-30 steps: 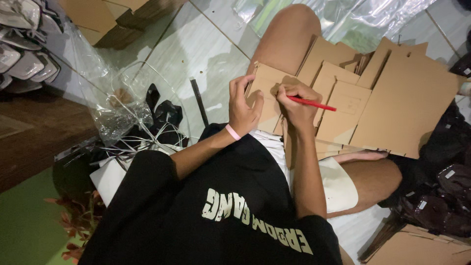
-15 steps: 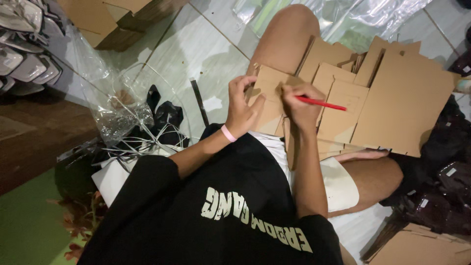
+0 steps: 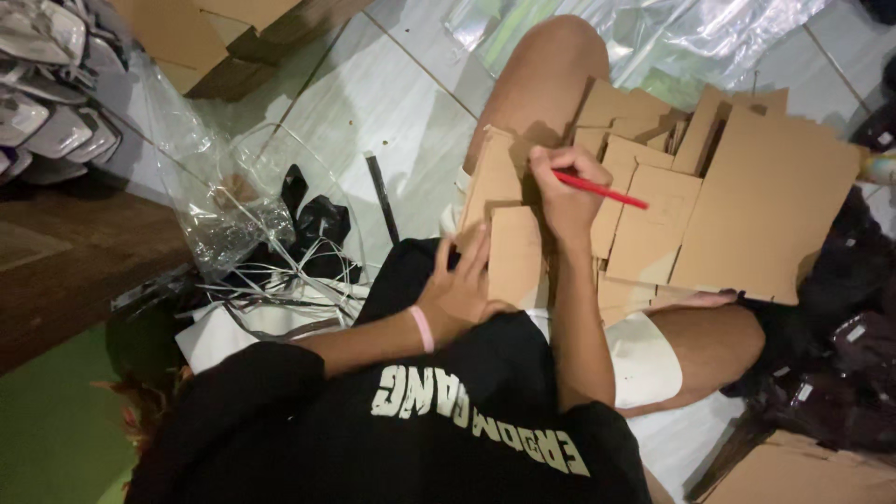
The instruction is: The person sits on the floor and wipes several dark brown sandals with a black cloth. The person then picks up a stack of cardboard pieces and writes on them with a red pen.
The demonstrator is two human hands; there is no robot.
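Cardboard piece [image 3: 511, 252] sat mid-frame on the lap, left hand [image 3: 462, 285] clamped on its lower edge. Right hand [image 3: 565, 191] just above was pinched around a red pen [image 3: 599, 189], cardboard stack [image 3: 747, 215] at right.

Pale tiled floor [image 3: 392, 103], green mat [image 3: 47, 439], dim light

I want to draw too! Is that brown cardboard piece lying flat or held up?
Held up. The left hand props the cardboard piece on the lap, and the right hand holds a red pencil.
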